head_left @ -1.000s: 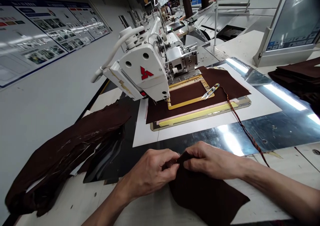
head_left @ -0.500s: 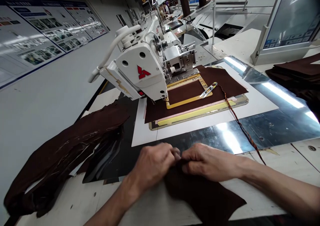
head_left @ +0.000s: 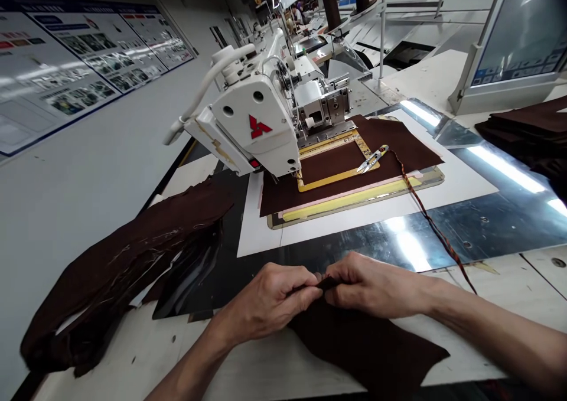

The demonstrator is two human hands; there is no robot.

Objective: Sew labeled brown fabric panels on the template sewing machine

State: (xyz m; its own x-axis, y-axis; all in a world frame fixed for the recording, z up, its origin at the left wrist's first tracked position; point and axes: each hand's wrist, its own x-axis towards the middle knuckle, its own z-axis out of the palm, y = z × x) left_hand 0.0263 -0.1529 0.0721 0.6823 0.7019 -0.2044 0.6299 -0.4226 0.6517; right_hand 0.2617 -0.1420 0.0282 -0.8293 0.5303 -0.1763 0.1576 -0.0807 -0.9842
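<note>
A dark brown fabric piece [head_left: 367, 345] hangs over the table's near edge, its upper edge pinched in both hands. My left hand [head_left: 274, 297] is closed on that edge, thumb against fingers. Close beside it, my right hand [head_left: 367, 286] grips the same edge, fingers curled under the thumb. Beyond them, another brown fabric panel [head_left: 328, 168] lies under a yellow frame [head_left: 339, 181] at the white sewing machine [head_left: 252, 117]. Thread snips [head_left: 372, 159] rest on the frame's right corner, tied to a braided cord [head_left: 427, 215].
Brown fabric pieces [head_left: 133, 247] with loose threads are heaped at left. More folded brown fabric [head_left: 527, 132] lies at right, below a screen [head_left: 518, 41]. White sheet [head_left: 469, 179] and shiny metal plate [head_left: 509, 218] cover the table around the machine.
My left hand has turned so its thumb now shows pressed on the fabric edge. The fabric's lower part has shifted slightly right. The whole view has moved a little.
</note>
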